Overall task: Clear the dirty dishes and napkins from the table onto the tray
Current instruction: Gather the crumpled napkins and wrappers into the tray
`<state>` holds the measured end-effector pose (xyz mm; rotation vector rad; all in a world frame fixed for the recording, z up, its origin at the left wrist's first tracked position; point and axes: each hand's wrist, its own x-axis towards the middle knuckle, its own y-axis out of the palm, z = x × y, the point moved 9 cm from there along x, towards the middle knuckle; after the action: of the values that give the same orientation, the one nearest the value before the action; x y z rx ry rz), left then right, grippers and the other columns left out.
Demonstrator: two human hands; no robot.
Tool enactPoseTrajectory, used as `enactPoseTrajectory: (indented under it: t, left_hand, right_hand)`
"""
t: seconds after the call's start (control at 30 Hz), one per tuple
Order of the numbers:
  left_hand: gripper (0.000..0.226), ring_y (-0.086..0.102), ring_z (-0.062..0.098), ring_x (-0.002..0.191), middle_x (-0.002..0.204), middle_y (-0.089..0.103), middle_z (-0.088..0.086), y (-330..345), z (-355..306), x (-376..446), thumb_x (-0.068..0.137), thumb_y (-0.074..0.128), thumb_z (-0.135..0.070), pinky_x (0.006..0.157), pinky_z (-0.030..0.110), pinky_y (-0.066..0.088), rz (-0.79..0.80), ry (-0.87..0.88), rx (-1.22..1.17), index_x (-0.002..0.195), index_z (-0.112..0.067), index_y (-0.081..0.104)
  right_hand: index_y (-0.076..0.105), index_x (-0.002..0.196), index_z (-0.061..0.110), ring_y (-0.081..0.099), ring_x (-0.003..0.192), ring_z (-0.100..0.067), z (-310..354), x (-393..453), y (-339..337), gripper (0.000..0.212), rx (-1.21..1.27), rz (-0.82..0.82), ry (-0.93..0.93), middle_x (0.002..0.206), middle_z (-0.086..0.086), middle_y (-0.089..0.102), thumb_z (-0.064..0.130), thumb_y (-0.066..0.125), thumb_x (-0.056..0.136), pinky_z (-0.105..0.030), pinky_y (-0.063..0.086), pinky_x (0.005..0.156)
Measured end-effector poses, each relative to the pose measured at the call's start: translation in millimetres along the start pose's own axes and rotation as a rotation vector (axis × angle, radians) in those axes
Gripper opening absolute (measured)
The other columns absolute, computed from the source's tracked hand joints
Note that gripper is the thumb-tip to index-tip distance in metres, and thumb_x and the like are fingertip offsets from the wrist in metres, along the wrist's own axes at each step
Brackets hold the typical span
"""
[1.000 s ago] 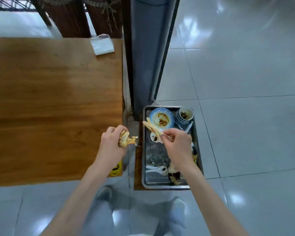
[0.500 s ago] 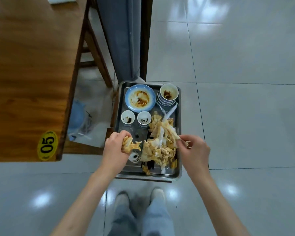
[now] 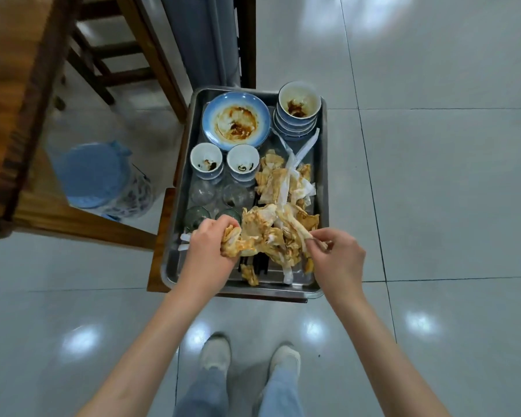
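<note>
A steel tray (image 3: 324,188) lies on a low wooden stand below me. It holds a sauce-stained blue plate (image 3: 235,119), a stack of blue bowls (image 3: 297,111), two small cups (image 3: 206,160), several clear glasses (image 3: 203,191) and a heap of stained napkins (image 3: 278,203). My left hand (image 3: 209,251) grips a crumpled stained napkin (image 3: 233,240) over the tray's near left part. My right hand (image 3: 336,260) pinches the end of another soiled napkin strip (image 3: 295,225) over the near right part. Black chopsticks (image 3: 260,263) lie under the heap.
The wooden table's edge (image 3: 21,115) runs along the left, with chair legs (image 3: 109,55) behind it. A blue-lidded plastic jar (image 3: 103,179) stands on the floor under the table. A grey pillar (image 3: 202,37) rises beyond the tray. Glossy floor tiles (image 3: 433,176) surround the stand.
I have stepped over the tray and the view has tilted down. Both hands have lowered with their napkins onto the heap at the tray's near end.
</note>
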<state>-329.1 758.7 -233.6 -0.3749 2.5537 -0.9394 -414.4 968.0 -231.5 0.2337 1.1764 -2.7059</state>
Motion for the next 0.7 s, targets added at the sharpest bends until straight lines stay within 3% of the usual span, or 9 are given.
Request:
enactPoseTrajectory:
  t: [0.17, 0.27, 0.43, 0.6, 0.7]
  left_hand:
    - [0.03, 0.051, 0.013, 0.087, 0.097, 0.05, -0.001, 26, 6, -4, 0.081, 0.069, -0.008, 0.069, 0.021, 0.044, 0.014, -0.008, -0.005, 0.096, -0.03, 0.055]
    - [0.032, 0.051, 0.016, 0.09, 0.098, 0.05, -0.001, 35, 9, -6, 0.08, 0.07, -0.008, 0.074, 0.027, 0.047, 0.022, -0.007, -0.009, 0.097, -0.03, 0.054]
    - [0.03, 0.049, 0.02, 0.095, 0.098, 0.049, -0.001, 46, 16, -7, 0.08, 0.07, -0.011, 0.076, 0.028, 0.045, 0.052, -0.024, 0.006, 0.099, -0.029, 0.056]
    - [0.032, 0.047, 0.017, 0.095, 0.098, 0.049, -0.003, 50, 20, -10, 0.08, 0.069, -0.008, 0.069, 0.015, 0.036, 0.061, -0.023, 0.013, 0.097, -0.031, 0.054]
    - [0.033, 0.047, 0.018, 0.096, 0.099, 0.05, -0.002, 55, 23, -12, 0.079, 0.068, -0.005, 0.073, 0.021, 0.041, 0.085, -0.021, 0.035, 0.096, -0.03, 0.055]
  right_hand:
    - [0.072, 0.084, 0.014, 0.061, 0.077, -0.015, -36, -1, 21, 0.005, -0.01, 0.033, 0.056, 0.079, 0.001, 0.067, 0.013, 0.067, 0.084, -0.024, 0.044, 0.066]
    - [0.071, 0.084, 0.013, 0.062, 0.078, -0.015, -50, -2, 36, 0.006, -0.002, 0.08, 0.092, 0.08, 0.001, 0.068, 0.011, 0.065, 0.084, -0.031, 0.05, 0.071]
    - [0.071, 0.083, 0.015, 0.055, 0.068, -0.004, -61, -3, 42, 0.004, 0.007, 0.067, 0.121, 0.074, 0.005, 0.064, 0.016, 0.067, 0.083, -0.008, 0.036, 0.055]
    - [0.066, 0.075, 0.023, 0.057, 0.066, -0.003, -58, 5, 27, 0.009, 0.06, -0.038, 0.133, 0.068, 0.013, 0.061, 0.019, 0.069, 0.082, -0.013, 0.037, 0.054]
    - [0.063, 0.074, 0.022, 0.058, 0.064, -0.003, -48, 17, 23, 0.01, 0.06, -0.087, 0.125, 0.066, 0.014, 0.059, 0.02, 0.069, 0.082, -0.014, 0.039, 0.054]
